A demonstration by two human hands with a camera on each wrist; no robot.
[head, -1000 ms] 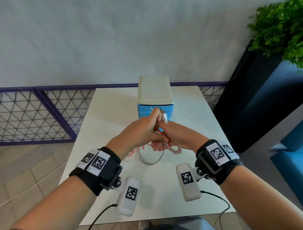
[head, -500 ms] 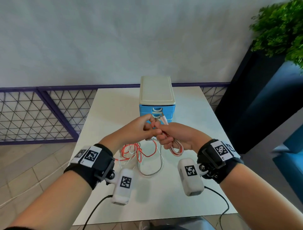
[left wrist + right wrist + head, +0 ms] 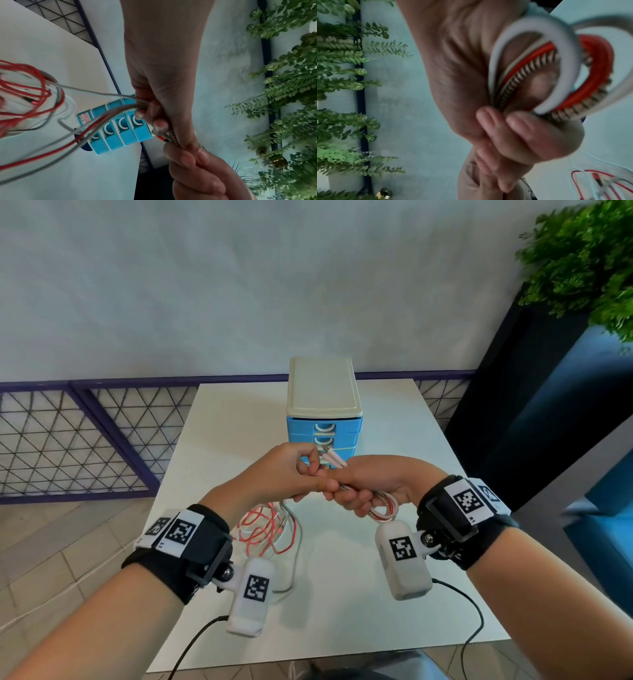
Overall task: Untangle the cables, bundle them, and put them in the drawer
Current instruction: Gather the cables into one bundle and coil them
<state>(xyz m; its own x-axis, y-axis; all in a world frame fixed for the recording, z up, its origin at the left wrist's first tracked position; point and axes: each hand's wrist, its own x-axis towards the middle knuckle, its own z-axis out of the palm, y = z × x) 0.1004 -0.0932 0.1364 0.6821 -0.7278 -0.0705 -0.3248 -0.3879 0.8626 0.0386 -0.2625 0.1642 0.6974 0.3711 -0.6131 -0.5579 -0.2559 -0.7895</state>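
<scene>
Both hands meet in the air in front of the blue drawer unit [image 3: 323, 436] [image 3: 118, 129]. My right hand [image 3: 356, 491] [image 3: 513, 134] grips a looped bundle of white, red and spring-wrapped cables [image 3: 383, 506] [image 3: 556, 70]; the loop sticks out below its fist. White plug ends [image 3: 334, 458] poke out above it. My left hand [image 3: 301, 470] [image 3: 154, 119] pinches the cable strands right beside the right hand. From it the loose red and grey cables [image 3: 265, 529] [image 3: 30, 97] hang down in a tangle to the white table [image 3: 394, 611].
The drawer unit has a cream top and its drawers look closed. A purple mesh fence [image 3: 68, 440] runs behind the table's left side. A dark planter with green foliage [image 3: 582, 268] stands at the right. Thin black wrist-camera leads [image 3: 476, 621] trail over the table's near edge.
Both hands have shifted slightly toward me and lower, away from the drawer front. More loose red cable now hangs in view under the left hand.
</scene>
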